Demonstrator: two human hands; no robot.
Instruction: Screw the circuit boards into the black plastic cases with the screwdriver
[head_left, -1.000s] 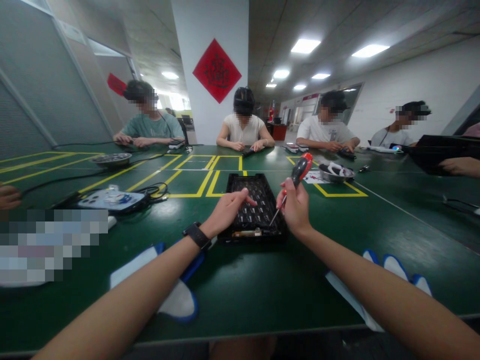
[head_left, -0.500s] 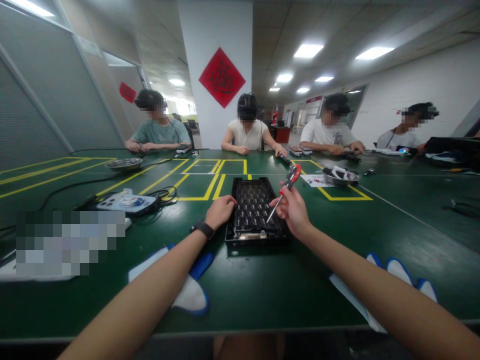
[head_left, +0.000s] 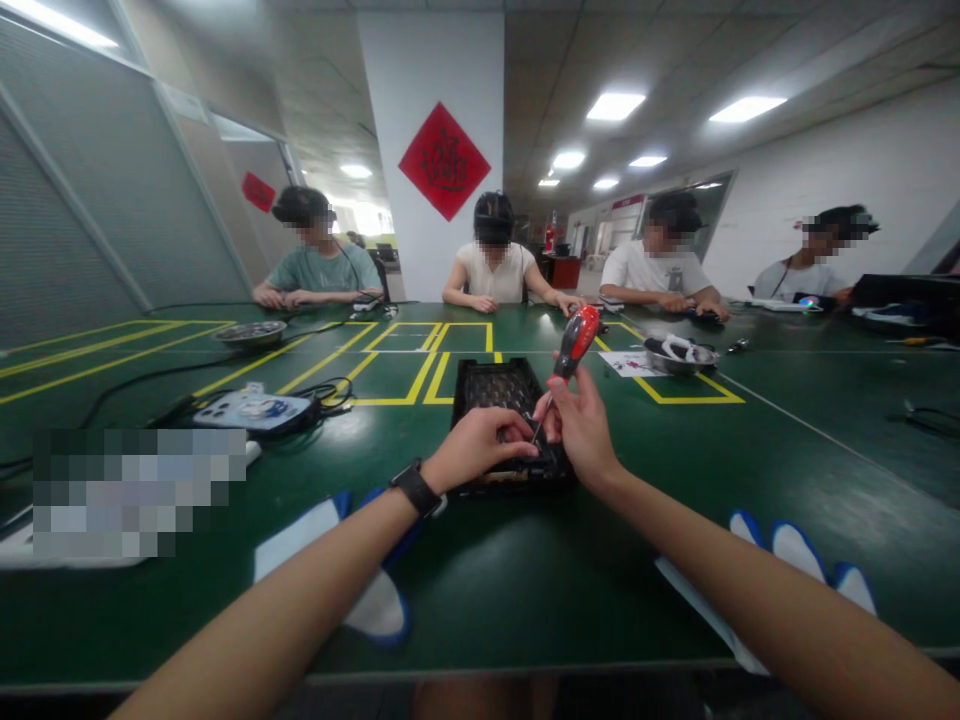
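A black rectangular plastic case with an open top and rows of slots inside lies on the table in front of me. My right hand grips a screwdriver with a red and black handle, its shaft slanting down into the near part of the case. Over the case's near left side, my left hand has its thumb and fingers drawn together by the screwdriver's tip. What those fingers hold, if anything, is hidden. Both hands cover much of the case's near half.
White-and-blue gloves lie under my left forearm, another glove by my right. A phone with cables is at left. Metal bowls stand farther off. Several people sit across the green table.
My left hand has moved from the case's left edge to the screwdriver's tip. The screwdriver now stands more upright, and my right hand has come slightly closer to the left.
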